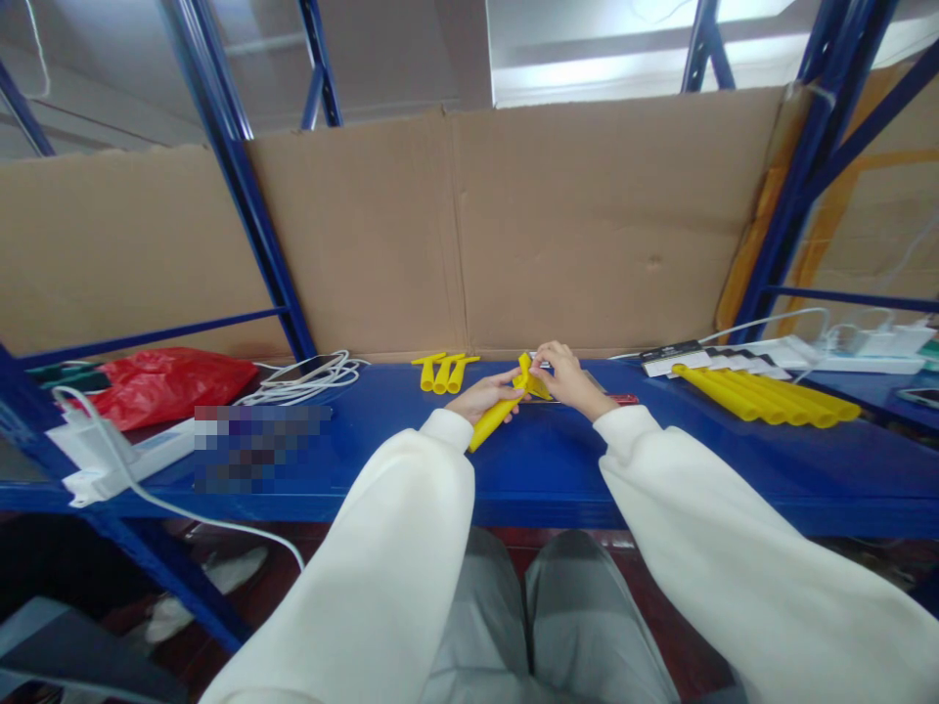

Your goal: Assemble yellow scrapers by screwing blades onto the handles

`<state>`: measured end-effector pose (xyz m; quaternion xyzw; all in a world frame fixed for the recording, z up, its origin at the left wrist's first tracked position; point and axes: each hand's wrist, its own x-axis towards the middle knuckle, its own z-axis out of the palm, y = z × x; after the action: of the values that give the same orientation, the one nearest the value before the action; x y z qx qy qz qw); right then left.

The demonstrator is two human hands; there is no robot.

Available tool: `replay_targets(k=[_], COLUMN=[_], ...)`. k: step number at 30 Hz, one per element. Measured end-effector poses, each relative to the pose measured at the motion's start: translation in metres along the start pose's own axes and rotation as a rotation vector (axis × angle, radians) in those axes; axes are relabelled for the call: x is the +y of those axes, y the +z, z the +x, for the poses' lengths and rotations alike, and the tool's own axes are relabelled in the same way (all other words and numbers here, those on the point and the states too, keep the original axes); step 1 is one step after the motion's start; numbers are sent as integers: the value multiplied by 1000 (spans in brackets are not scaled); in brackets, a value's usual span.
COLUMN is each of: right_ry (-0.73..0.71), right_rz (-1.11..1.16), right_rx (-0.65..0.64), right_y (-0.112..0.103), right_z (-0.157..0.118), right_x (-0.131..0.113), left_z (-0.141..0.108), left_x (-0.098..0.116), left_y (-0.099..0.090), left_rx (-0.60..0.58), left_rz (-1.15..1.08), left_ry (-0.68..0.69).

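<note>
My left hand (488, 396) is closed around a yellow plastic tube (493, 422), which slants with its wide end down toward me. At the tube's upper end is a yellow cross-piece (525, 370). My right hand (564, 376) has its fingers bent against that end in a pinch; exactly what they grip is partly hidden. Another yellow piece (541, 389) shows just below the right fingers. Behind my left hand, three short yellow T-shaped pieces (441, 376) lie side by side. A thin red-ended tool (626, 399) lies on the table under my right wrist.
Several long yellow tubes (770, 396) lie in a row at right, their narrow ends on small black-and-white boxes (675, 358). At left are a red plastic bag (168, 383), coiled white cable (315, 376) and a power strip (157, 452). Cardboard (587, 225) walls the back of the blue table (396, 460).
</note>
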<state>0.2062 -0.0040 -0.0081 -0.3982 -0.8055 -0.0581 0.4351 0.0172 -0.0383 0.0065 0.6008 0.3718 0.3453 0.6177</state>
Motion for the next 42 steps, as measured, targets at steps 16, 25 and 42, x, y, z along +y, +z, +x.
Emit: replay_targets(k=[16,25,42], right_ry=[0,34,-136], right_rz=[13,15,94], right_rx=[24,52,190], right_y=[4,6,2], right_z=[0,2,4], right_x=[2,6,-2], left_z=[4,5,2], left_x=[-3,-3,0], left_y=[0,0,1], left_rx=[-61,-87,-123], left_rz=[-65,-55,-240], left_ry=[15,-6,38])
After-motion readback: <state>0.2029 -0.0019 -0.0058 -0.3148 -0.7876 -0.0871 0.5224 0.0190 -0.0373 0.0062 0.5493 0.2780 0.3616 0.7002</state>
